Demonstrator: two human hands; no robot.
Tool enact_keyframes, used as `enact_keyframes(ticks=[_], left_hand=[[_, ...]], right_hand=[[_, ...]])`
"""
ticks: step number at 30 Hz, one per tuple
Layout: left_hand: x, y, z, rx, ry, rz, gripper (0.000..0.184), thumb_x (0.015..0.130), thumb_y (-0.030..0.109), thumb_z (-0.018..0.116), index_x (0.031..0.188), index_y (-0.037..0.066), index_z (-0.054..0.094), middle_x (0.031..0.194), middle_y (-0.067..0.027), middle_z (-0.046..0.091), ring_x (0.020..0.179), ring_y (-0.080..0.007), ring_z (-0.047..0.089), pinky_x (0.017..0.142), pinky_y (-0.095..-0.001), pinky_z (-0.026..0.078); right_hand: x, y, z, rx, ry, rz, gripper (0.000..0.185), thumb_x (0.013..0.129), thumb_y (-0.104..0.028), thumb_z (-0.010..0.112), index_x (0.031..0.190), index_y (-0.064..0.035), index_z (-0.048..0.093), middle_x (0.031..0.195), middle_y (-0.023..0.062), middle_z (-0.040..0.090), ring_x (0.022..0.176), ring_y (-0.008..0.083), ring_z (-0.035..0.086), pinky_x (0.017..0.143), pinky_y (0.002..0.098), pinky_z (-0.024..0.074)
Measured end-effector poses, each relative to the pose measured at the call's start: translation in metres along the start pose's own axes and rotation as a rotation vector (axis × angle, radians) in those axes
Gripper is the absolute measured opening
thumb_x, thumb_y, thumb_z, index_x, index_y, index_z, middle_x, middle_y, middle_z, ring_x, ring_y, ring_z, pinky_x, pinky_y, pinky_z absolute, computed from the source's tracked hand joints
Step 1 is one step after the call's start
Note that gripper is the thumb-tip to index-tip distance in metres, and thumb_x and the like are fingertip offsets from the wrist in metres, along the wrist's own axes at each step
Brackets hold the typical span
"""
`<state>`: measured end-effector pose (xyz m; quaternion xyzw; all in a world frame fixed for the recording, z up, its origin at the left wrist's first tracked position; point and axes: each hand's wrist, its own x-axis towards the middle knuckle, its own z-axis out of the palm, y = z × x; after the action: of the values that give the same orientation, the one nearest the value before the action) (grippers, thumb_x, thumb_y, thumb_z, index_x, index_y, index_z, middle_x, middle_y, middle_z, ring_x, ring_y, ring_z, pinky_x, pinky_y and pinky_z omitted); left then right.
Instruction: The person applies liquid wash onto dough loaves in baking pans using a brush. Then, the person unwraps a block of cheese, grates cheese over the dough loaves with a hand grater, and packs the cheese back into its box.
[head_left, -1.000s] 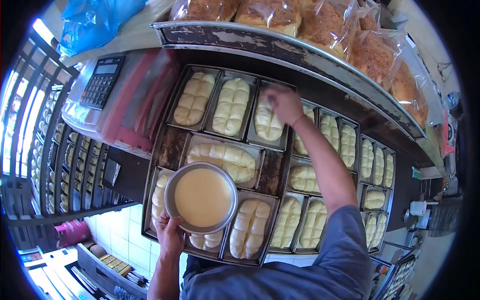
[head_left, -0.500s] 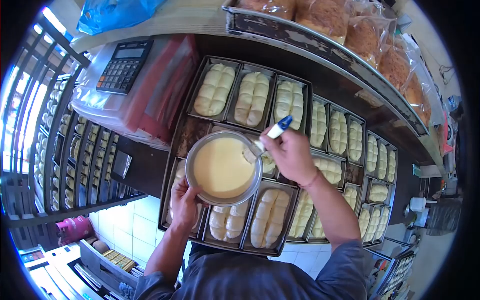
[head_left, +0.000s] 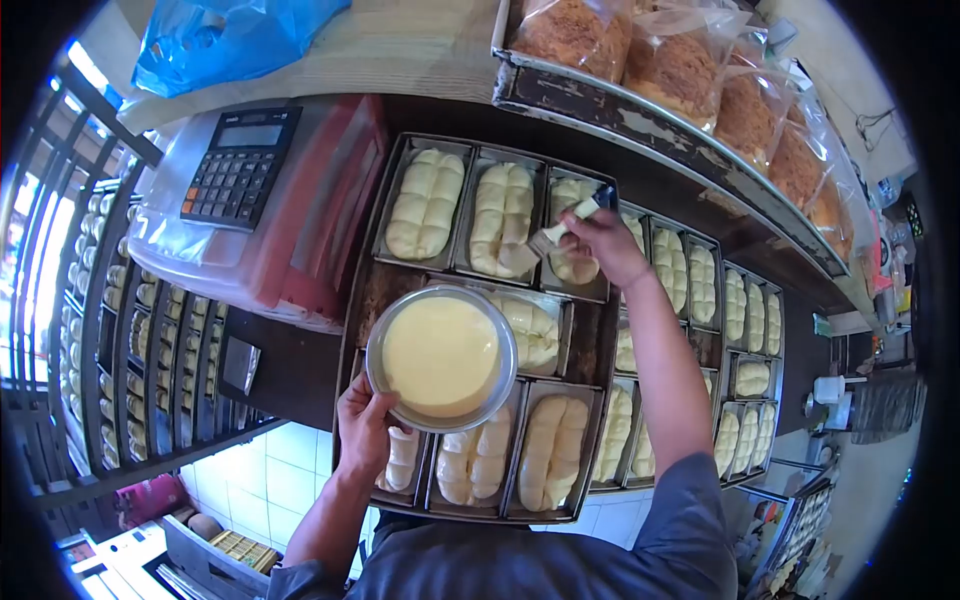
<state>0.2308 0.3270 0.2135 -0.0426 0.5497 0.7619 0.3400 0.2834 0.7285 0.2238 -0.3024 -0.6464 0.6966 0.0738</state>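
My left hand (head_left: 366,420) is closed on the rim of a round metal bowl (head_left: 373,372) of pale yellow liquid (head_left: 443,350). The bowl is over the front left of a tray of loaf tins. In my right hand (head_left: 603,243) is a pastry brush (head_left: 562,234) with a white and dark blue handle. Its bristles are at the lower end of the middle back dough loaf (head_left: 503,212). On either side of it lie a left dough loaf (head_left: 426,204) and a right dough loaf (head_left: 572,262), partly hidden by my hand. Glossy loaves (head_left: 553,452) fill the front tins.
More tins of dough (head_left: 752,318) stand to the right. Bagged brown loaves (head_left: 672,72) sit on a raised tray. A calculator (head_left: 240,165) lies on a plastic box (head_left: 290,235) at the left, beyond a rack of buns (head_left: 150,340).
My right hand has lifted the brush out of the bowl and moved it up and right, to the middle back loaf. The bowl stays in my left hand, slightly lower in view.
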Motion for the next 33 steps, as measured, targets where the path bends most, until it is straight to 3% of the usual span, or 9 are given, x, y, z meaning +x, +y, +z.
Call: enact_keyframes(ticks=[5,8,12,14,20,22,26,31,33], left_hand=[[-0.004,0.003,-0.008,0.0,0.059,-0.001,0.006,0.084,0.001,0.057,0.089,0.001,0.058,0.075,-0.0068,0.064,0.053,-0.0122,0.061,0.043,-0.0224,0.051],[-0.007,0.001,-0.019,-0.042,0.04,-0.001,0.006,0.084,0.001,0.058,0.09,0.001,0.059,0.077,-0.0078,0.065,0.055,-0.0131,0.063,0.043,-0.0228,0.052],[-0.005,0.001,-0.028,-0.052,0.067,0.007,0.006,0.084,0.001,0.058,0.09,0.002,0.059,0.077,-0.0081,0.066,0.056,-0.0135,0.064,0.044,-0.0234,0.053],[-0.001,0.007,-0.032,-0.065,0.065,0.009,0.009,0.083,0.0,0.057,0.091,0.001,0.059,0.078,-0.0086,0.066,0.056,-0.0141,0.065,0.044,-0.0237,0.054],[-0.002,0.015,-0.039,-0.029,0.049,0.01,0.004,0.083,0.001,0.058,0.087,0.002,0.058,0.077,-0.0074,0.066,0.056,-0.0143,0.064,0.044,-0.025,0.054],[-0.005,0.018,-0.041,-0.034,0.065,0.02,0.004,0.083,0.001,0.058,0.087,0.002,0.058,0.077,-0.0073,0.066,0.056,-0.0143,0.064,0.044,-0.0251,0.053],[-0.012,0.021,-0.049,-0.036,0.095,0.005,0.005,0.083,0.0,0.058,0.087,0.002,0.058,0.076,-0.007,0.065,0.056,-0.014,0.064,0.044,-0.0251,0.053],[-0.002,0.023,-0.058,-0.059,0.097,0.0,0.005,0.083,0.001,0.057,0.088,0.002,0.058,0.075,-0.0068,0.064,0.055,-0.0135,0.062,0.045,-0.0247,0.053],[0.002,0.024,-0.064,-0.066,0.126,-0.003,0.005,0.083,0.001,0.057,0.088,0.002,0.058,0.075,-0.0067,0.064,0.055,-0.0134,0.062,0.046,-0.0246,0.053]], right_hand=[[0.103,0.002,-0.012,-0.301,0.184,-0.241,0.016,0.094,-0.023,0.062,0.102,-0.0096,0.067,0.087,0.0052,0.069,0.073,0.0194,0.067,0.067,0.0314,0.0552],[0.091,-0.032,0.02,-1.186,0.375,-0.655,0.014,0.092,-0.015,0.06,0.103,-0.0107,0.067,0.093,0.0074,0.07,0.076,0.0292,0.066,0.074,0.0353,0.0551],[0.025,0.0,0.059,-1.315,0.175,-0.882,0.019,0.083,-0.006,0.061,0.102,-0.0089,0.067,0.094,0.0101,0.069,0.087,0.0329,0.066,0.079,0.0361,0.053],[-0.026,-0.01,0.078,-1.169,-0.043,-0.766,0.014,0.087,-0.006,0.062,0.1,-0.0076,0.066,0.092,0.01,0.069,0.088,0.0274,0.067,0.077,0.0345,0.0522],[0.055,-0.011,0.061,-0.463,-0.022,-0.171,0.01,0.094,-0.014,0.061,0.099,-0.0065,0.066,0.088,0.0077,0.069,0.08,0.0166,0.065,0.073,0.0319,0.0511],[0.145,0.024,0.027,-0.696,0.281,-0.623,0.011,0.089,-0.018,0.064,0.098,-0.0136,0.069,0.083,0.0118,0.068,0.073,0.0293,0.065,0.069,0.0346,0.0529],[0.115,-0.02,0.065,-1.046,0.399,-0.883,0.014,0.084,-0.014,0.063,0.098,-0.0149,0.069,0.091,0.0088,0.069,0.08,0.0288,0.066,0.073,0.0373,0.0539],[0.012,-0.01,0.109,-1.264,0.038,-0.858,0.022,0.076,-0.005,0.061,0.096,-0.0127,0.068,0.107,0.0045,0.066,0.094,0.0278,0.064,0.08,0.0384,0.0543],[-0.031,-0.019,0.124,-1.007,-0.057,-0.811,0.018,0.082,0.0,0.063,0.097,-0.008,0.068,0.1,0.0101,0.067,0.089,0.027,0.066,0.078,0.034,0.054]])
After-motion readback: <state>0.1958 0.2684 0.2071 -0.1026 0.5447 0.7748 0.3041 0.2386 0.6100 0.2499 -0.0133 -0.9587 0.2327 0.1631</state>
